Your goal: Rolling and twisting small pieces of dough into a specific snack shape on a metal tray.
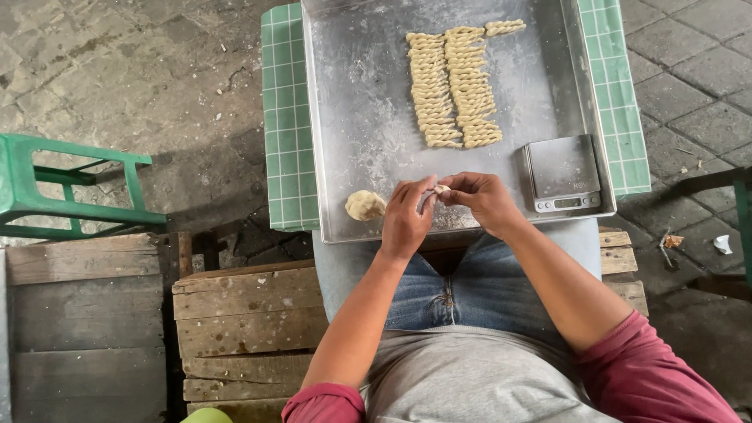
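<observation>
My left hand (406, 219) and my right hand (482, 200) meet over the near edge of a floured metal tray (352, 117). Both pinch a small piece of pale dough (441, 189) between their fingertips. A lump of dough (365, 205) lies on the tray just left of my left hand. Two rows of twisted dough sticks (454, 86) lie side by side at the tray's far middle, with one more stick across the top right.
A small silver digital scale (562, 174) sits at the tray's near right corner. The tray rests on a green checked surface (286, 141). A green plastic stool (47, 188) stands at left; I sit on a wooden bench (243, 321) over paved ground.
</observation>
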